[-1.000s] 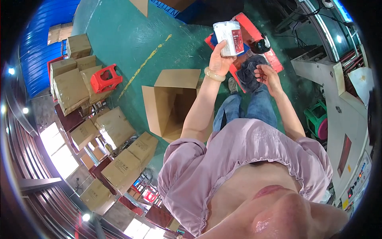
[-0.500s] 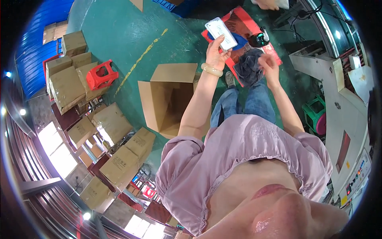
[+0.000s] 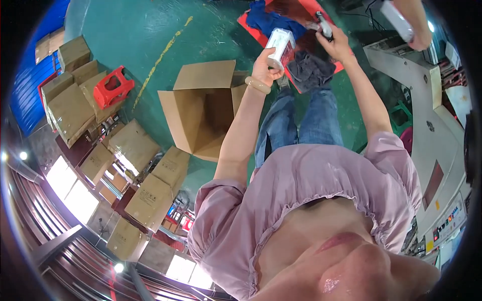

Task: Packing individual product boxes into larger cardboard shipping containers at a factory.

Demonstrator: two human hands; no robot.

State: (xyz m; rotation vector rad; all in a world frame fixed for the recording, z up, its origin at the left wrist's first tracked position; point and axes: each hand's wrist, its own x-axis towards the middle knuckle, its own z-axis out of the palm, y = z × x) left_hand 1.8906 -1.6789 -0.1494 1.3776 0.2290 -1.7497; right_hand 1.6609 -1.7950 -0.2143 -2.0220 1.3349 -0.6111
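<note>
My left hand [image 3: 264, 70] is raised and grips a white rectangular package [image 3: 280, 46] with a red patch on one side. My right hand [image 3: 337, 46] is just to its right, closed on a small dark object [image 3: 324, 27] with a pale tip. Both hands hover over a dark grey cloth [image 3: 309, 72] lying by my knees. Behind them is a red tray [image 3: 251, 27] holding blue fabric [image 3: 266, 17]. An open, empty cardboard box [image 3: 201, 108] stands on the green floor just left of my left forearm.
Sealed cartons [image 3: 70, 105] are stacked along the left, more [image 3: 150, 195] nearer me, beside a red plastic stool [image 3: 113, 88]. A grey machine bench [image 3: 427, 115] runs down the right. Another person's hand [image 3: 414, 30] holds a white item [image 3: 396, 17] at top right.
The white package has turned in my left hand and come down closer to the grey cloth. My right hand has moved up beside it. Another person's hand has appeared at the top right.
</note>
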